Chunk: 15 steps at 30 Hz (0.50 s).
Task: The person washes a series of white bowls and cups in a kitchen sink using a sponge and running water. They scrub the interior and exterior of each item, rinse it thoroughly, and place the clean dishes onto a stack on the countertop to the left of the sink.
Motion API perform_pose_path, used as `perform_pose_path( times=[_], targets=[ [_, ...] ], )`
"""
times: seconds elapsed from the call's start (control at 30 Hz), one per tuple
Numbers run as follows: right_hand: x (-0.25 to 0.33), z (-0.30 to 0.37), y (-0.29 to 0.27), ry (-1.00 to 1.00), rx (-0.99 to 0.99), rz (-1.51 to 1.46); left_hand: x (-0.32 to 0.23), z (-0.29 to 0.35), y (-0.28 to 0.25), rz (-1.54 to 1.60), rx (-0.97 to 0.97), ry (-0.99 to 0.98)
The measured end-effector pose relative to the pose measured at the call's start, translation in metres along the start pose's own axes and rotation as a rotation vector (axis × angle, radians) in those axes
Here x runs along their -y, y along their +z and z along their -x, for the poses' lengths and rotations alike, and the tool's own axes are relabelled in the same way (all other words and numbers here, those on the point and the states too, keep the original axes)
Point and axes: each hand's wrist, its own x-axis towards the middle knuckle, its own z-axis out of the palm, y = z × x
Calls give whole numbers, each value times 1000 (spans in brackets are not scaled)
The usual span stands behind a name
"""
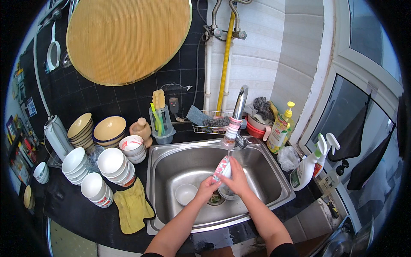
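Observation:
Under the faucet (240,103), a white bowl with a red-pink pattern (223,168) is tilted on its side between my two hands. My left hand (207,187) grips its lower left edge. The fingers of my right hand (236,176) close round its right side and top. Water from the faucet's end seems to fall onto the bowl. Below, in the steel sink (171,165), a small white bowl (186,194) lies on the left. Another bowl (229,193) sits partly hidden beneath my right hand, beside the drain (216,198).
Stacks of white bowls (112,162) and yellow bowls (110,129) stand on the left counter, with a yellow cloth (132,208) by the sink edge. At right are a dish soap bottle (279,132), a plastic bag (287,158) and a spray bottle (305,170). A wire rack (209,129) sits behind the sink.

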Motion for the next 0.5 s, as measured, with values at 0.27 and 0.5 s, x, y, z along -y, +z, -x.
perform_pose_path(
  times=[0.27, 0.5],
  targets=[
    [-11, -27, 2, 425, 143, -305, 1, 2, 3, -56, 109, -30],
    [4, -34, 18, 85, -58, -6, 2, -2, 6, -6, 31, 50]
  ],
)
